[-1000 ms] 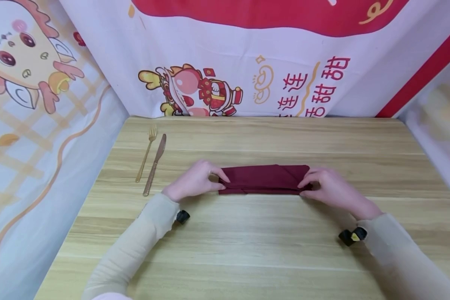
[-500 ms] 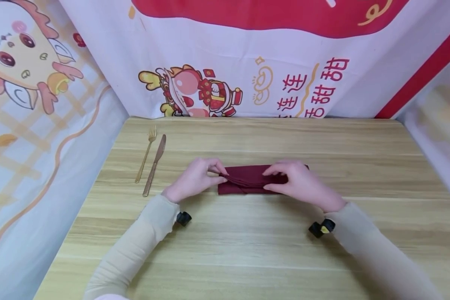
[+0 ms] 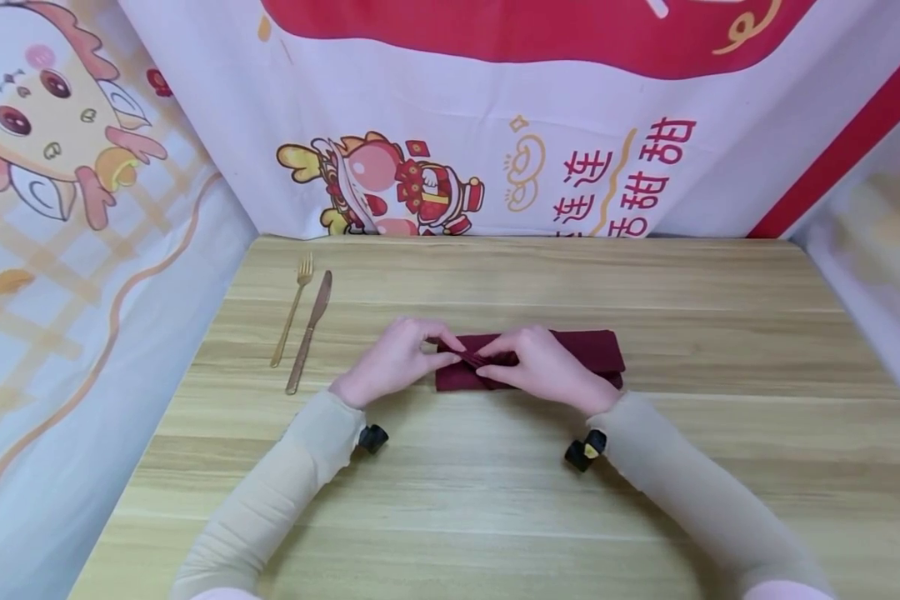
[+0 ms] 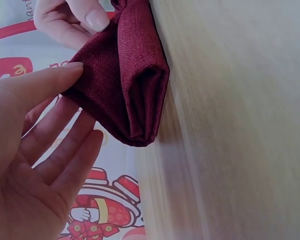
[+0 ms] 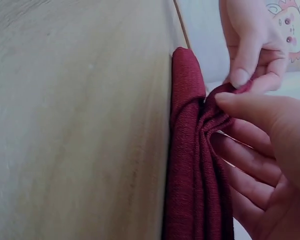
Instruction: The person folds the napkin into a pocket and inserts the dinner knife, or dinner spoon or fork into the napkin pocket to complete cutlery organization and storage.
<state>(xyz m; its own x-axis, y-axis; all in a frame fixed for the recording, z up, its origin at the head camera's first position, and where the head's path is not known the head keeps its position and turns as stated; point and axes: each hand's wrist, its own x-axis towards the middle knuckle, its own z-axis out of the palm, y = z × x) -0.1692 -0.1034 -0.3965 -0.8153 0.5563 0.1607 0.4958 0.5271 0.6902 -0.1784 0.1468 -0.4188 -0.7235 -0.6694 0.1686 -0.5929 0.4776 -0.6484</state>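
Observation:
A dark red cloth napkin (image 3: 594,347), folded into a long strip, lies across the middle of the wooden table. My left hand (image 3: 393,360) pinches the upper layer near the strip's left end between thumb and fingers. Right beside it, my right hand (image 3: 546,371) pinches the same raised layer, and the fingertips of both hands nearly meet. In the right wrist view the napkin (image 5: 190,165) shows several gathered pleats running to the pinch. The left wrist view shows the rolled, layered end of the napkin (image 4: 142,75).
A gold fork (image 3: 291,317) and a copper-coloured knife (image 3: 311,329) lie side by side on the left of the table (image 3: 457,500). A printed cloth (image 3: 435,100) hangs along the far edge, and another (image 3: 105,275) borders the left side.
My right hand has slid left along the napkin from its right end to beside my left hand, leaving the right end uncovered. The left hand has stayed near the left end, lifting the upper layer.

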